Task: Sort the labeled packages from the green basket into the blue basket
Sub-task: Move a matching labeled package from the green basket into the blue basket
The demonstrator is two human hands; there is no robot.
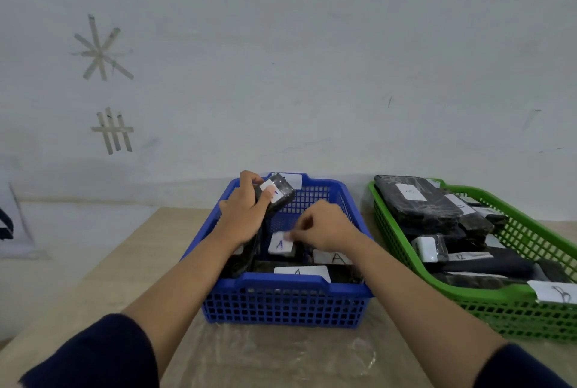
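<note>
The blue basket (pixel 287 297) stands in front of me with several black wrapped packages bearing white "A" labels inside. My left hand (pixel 246 212) holds a black labeled package (pixel 279 194) tilted above the basket's far left. My right hand (pixel 324 226) reaches into the basket, and its fingertips pinch the top of another package with a white label (pixel 281 245). The green basket (pixel 487 300) sits to the right, filled with several black packages (pixel 415 200) with white labels.
The baskets rest on a light wooden table (pixel 131 250) against a pale wall. A clear plastic sheet (pixel 281 353) lies on the table in front of the blue basket. A label marked "B" (pixel 554 292) hangs on the green basket's near rim.
</note>
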